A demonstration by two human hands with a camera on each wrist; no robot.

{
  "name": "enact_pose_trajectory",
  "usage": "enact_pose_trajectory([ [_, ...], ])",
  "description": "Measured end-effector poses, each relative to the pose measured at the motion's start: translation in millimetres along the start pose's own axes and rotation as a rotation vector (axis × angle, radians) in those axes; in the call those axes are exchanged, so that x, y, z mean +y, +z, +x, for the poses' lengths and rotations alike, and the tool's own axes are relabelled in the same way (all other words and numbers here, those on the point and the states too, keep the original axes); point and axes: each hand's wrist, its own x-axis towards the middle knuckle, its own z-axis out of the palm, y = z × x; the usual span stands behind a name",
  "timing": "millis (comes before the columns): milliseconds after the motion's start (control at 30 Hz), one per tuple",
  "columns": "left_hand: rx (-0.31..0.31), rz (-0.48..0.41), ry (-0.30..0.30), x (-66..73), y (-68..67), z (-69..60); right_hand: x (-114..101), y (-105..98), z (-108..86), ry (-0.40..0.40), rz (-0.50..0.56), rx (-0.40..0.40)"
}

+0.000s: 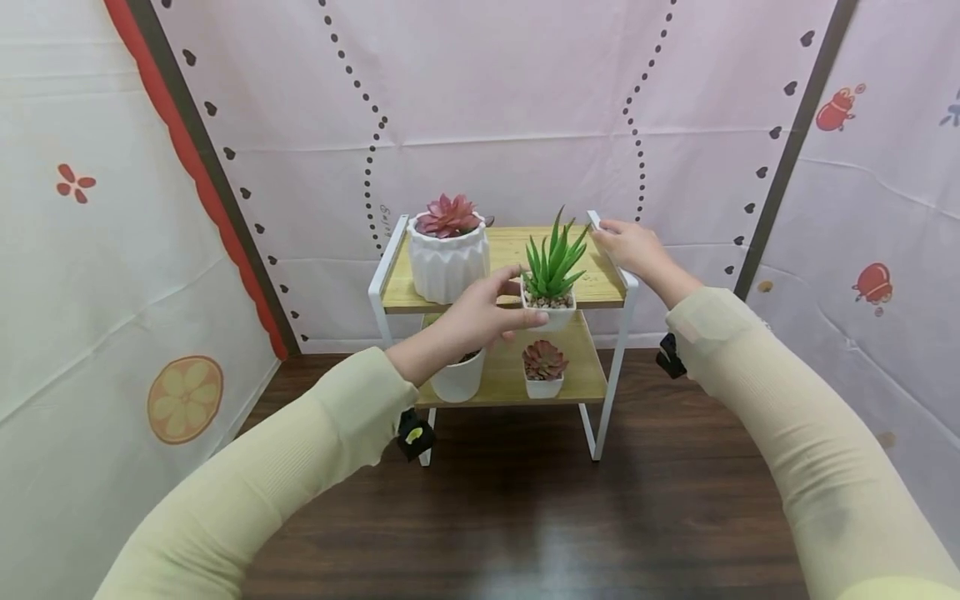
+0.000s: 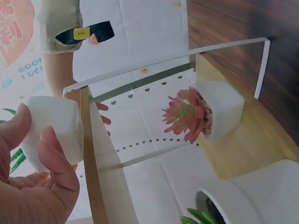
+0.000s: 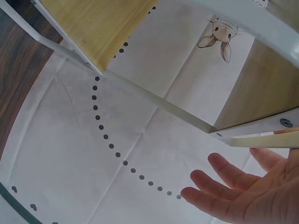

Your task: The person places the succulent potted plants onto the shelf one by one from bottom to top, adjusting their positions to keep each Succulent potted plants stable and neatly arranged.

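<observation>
My left hand (image 1: pixel 487 312) grips a small white square pot (image 2: pixel 53 133) with a spiky green succulent (image 1: pixel 553 262) rising from pebbles. Thumb and fingers press opposite sides of the pot. It is at the front edge of the top board (image 1: pixel 517 244) of a two-tier shelf; whether it touches the board I cannot tell. At the shelf's right side, my right hand (image 1: pixel 633 246) lies against the white side rail (image 1: pixel 611 250). Its fingers (image 3: pixel 229 172) extend fairly straight past the rail in the right wrist view, where the thumb is hidden.
A ribbed white pot (image 1: pixel 450 267) with a pink succulent stands on the top board's left. The lower board (image 1: pixel 577 358) carries a round white pot (image 1: pixel 457 381), partly behind my left arm, and a small pot with a reddish succulent (image 1: pixel 544 360). Printed cloth walls (image 1: pixel 510 100) surround the shelf.
</observation>
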Motion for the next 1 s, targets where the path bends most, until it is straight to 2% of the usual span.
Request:
enact_pose_trajectory([
  [200,0.046,-0.026,-0.016,9.8,0.8,9.5,-1.1,0.5,0.6,0.007,-0.004,0.004],
  [433,0.044,-0.094,-0.055,13.0,1.0,19.4,-1.7,0.1,0.1,0.009,-0.014,0.008],
  [600,0.039,-0.069,-0.068,9.3,2.0,26.4,-1.8,0.2,-0.1,0.013,-0.015,0.003],
  [1000,0.059,-0.064,-0.108,12.9,1.2,35.4,-0.5,0.7,0.7,0.011,-0.009,0.012],
])
